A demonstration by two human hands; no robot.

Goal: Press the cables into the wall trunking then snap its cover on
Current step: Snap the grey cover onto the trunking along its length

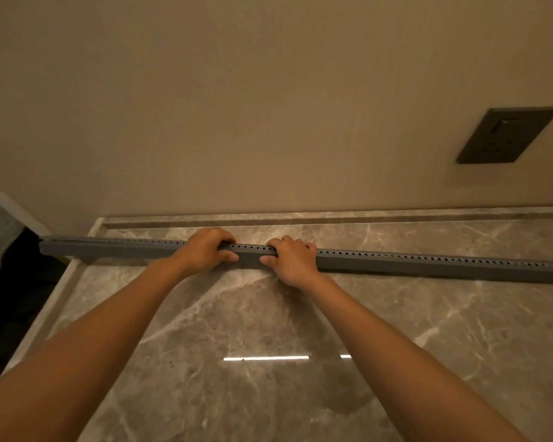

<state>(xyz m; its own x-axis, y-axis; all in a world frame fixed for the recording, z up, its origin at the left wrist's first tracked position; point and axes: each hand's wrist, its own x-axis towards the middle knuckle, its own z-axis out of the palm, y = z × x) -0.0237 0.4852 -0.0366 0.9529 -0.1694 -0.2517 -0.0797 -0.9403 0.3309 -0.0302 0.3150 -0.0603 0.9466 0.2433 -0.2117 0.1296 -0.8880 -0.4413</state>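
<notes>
- Trunking: a long grey plastic cable trunking [428, 264] with a row of small holes along its top edge lies across the middle of the frame, running from the left edge of the polished grey-brown marble worktop [268, 330] out past the right border.
- It rests on the worktop near the back, just in front of a shallow recessed strip that runs along the foot of the plain beige wall [237, 106]; it is not mounted on the wall.
- The left hand [205, 250] grips the trunking near the centre of the frame, fingers curled over the top edge and thumb pressed on the front face, so its grip is closed around the channel.
- The right hand [292, 260] sits just beside it, a short stretch of trunking showing between them, with the same closed grip: fingers over the top, thumb on the front.
- Both bare forearms reach in from the lower corners of the frame.
- Contents of the trunking cannot be told; its inside is hidden from this angle, and whether a cover is fitted is unclear.
- A dark grey rectangular wall socket plate [508, 135] is set in the wall at the upper right, well apart from the hands.
- A bright strip of reflected light shows on the worktop at lower centre.
</notes>
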